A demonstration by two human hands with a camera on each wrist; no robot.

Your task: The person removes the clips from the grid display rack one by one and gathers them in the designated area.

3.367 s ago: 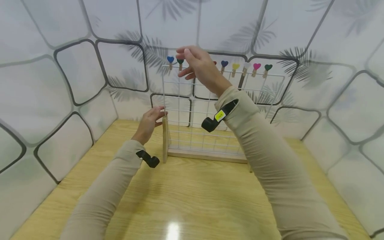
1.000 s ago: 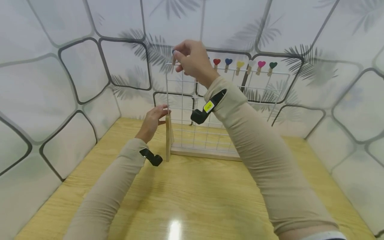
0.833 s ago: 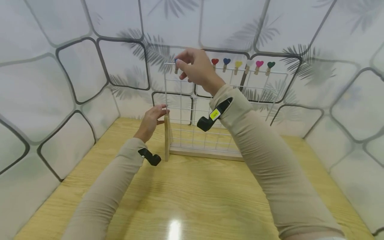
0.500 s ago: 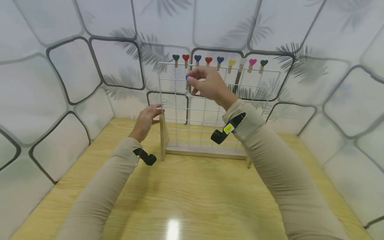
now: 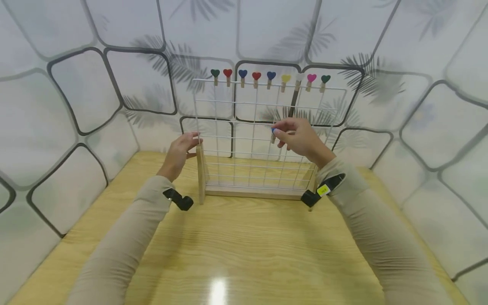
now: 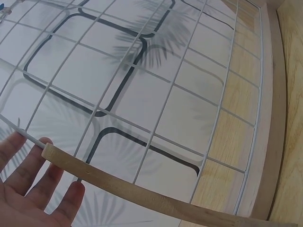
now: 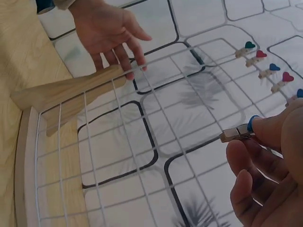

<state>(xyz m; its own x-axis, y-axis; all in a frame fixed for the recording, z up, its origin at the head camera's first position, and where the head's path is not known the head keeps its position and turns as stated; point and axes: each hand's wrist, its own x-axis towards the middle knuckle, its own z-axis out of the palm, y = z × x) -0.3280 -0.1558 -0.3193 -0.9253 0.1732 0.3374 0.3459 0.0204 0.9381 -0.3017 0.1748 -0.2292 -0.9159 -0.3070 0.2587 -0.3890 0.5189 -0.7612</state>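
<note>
My right hand pinches a small wooden clothespin with a blue heart on it, between thumb and index finger. It is in front of the middle of a white wire grid, below the top wire. My left hand is at the grid's left edge, its fingers loosely extended against the wire and the top of the wooden side post. Along the top wire stands a row of several heart clothespins, with a green one at the left end and another green one at the right end.
The grid stands in a wooden base on a light wood-grain table. Pale patterned panels enclose the back and both sides. Black wrist cameras are strapped over both sleeves.
My right hand took the blue heart clothespin off the left end of the top wire, then carried it right and down across the grid. The left hand stays at the post.
</note>
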